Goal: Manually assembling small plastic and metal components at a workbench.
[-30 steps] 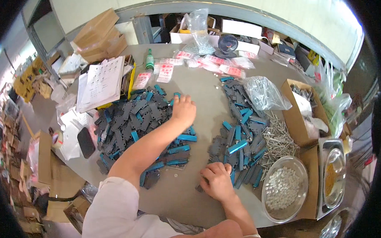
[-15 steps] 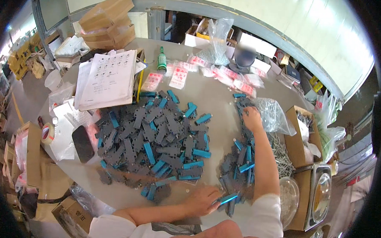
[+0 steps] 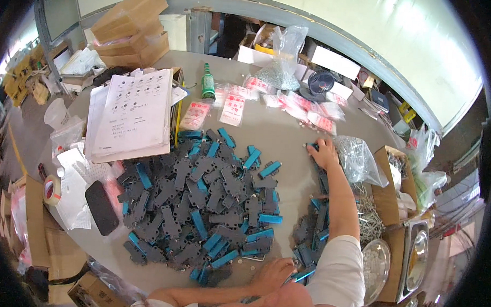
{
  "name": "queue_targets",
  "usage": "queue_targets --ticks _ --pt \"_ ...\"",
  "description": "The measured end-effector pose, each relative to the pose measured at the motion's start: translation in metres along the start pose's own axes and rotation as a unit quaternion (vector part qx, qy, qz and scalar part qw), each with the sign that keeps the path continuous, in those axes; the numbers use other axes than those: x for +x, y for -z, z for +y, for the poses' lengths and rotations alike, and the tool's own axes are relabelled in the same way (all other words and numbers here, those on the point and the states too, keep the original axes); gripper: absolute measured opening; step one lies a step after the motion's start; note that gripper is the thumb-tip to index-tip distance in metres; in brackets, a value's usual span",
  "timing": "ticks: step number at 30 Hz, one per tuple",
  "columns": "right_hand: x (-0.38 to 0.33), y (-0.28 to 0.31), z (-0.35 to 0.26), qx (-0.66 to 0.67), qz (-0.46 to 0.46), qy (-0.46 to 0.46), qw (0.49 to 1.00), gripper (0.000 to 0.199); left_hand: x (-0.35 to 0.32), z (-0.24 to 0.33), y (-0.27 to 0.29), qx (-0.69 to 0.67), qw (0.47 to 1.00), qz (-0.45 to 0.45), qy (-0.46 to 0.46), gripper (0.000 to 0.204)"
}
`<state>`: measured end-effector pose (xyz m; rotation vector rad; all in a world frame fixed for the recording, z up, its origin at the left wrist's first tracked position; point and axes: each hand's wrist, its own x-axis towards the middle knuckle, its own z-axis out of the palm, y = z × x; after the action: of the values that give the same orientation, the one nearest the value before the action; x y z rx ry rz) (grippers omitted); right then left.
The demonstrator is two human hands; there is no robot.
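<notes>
My left hand (image 3: 275,274) is low in the view, fingers closed round the near end of a black-and-blue rectangular plastic housing (image 3: 305,273). Farther off, my right hand (image 3: 325,154) reaches to the top of a narrow row of similar parts (image 3: 306,234). Its fingers are bent over a dark part with a blue side (image 3: 313,146); my hand and forearm hide much of that row. A large heap of the same black-and-blue housings (image 3: 200,198) lies to the left of both hands.
Long loose screws (image 3: 369,214) and a clear plastic bag (image 3: 359,157) lie right of my forearm, beside a cardboard box (image 3: 393,183). A clipboard with papers (image 3: 130,114), a green bottle (image 3: 207,84), red-printed packets (image 3: 233,108) and a small fan (image 3: 320,82) stand farther back. A phone (image 3: 101,207) lies left.
The view has shifted, so the heap appears lower. My right hand stays at the far end of the row, its fingers now over a part there. My left hand still grips its housing, nearer me.
</notes>
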<state>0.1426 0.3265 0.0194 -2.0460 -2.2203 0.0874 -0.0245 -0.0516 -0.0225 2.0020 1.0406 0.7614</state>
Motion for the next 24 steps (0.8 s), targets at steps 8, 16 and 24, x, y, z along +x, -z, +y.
queue_targets --ticks 8,16,24 --pt "-0.1 0.006 0.014 0.033 -0.037 0.12 0.991 0.051 0.002 0.017 0.015 0.03 0.993 0.099 -0.054 0.048" --pt "-0.124 0.015 0.019 0.081 -0.074 0.204 0.973 0.047 0.0 0.022 0.022 0.116 0.99 0.062 -0.054 0.063" --pt "-0.022 -0.023 0.03 0.062 0.026 -0.117 0.991 0.052 0.0 0.015 0.02 0.104 0.991 0.038 -0.071 0.063"
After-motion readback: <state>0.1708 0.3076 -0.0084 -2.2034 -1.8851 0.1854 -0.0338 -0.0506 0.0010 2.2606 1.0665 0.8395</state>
